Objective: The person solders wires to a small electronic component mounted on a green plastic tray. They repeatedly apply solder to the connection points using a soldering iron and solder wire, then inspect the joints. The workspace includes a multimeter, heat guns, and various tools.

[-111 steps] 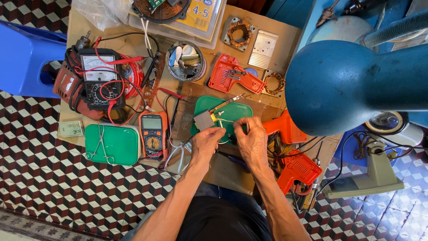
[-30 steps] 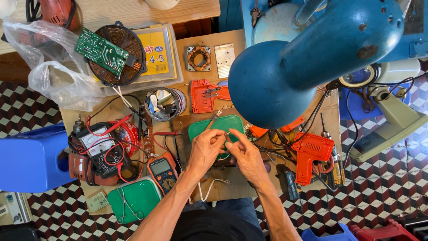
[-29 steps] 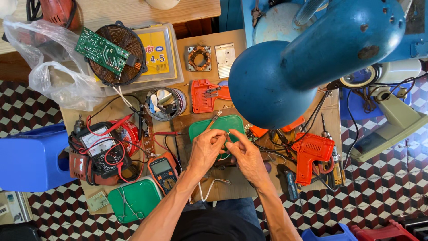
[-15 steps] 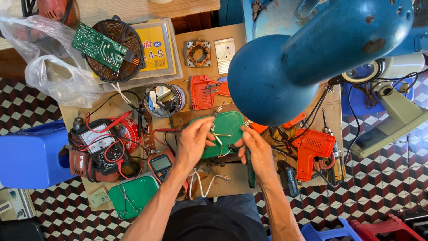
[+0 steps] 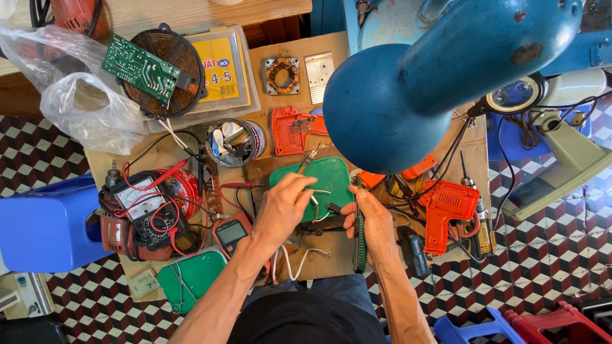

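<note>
Left hand (image 5: 285, 207) shifted left, pinching white wires (image 5: 317, 197), right hand (image 5: 370, 223) gripping green tool (image 5: 361, 236), beside green tray (image 5: 328, 178), table's near edge.

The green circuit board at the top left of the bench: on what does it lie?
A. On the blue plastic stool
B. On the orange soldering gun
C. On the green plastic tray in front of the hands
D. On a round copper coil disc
D: the green circuit board lies across the round coil disc with its dark copper windings, far from the green tray near both hands.
</note>
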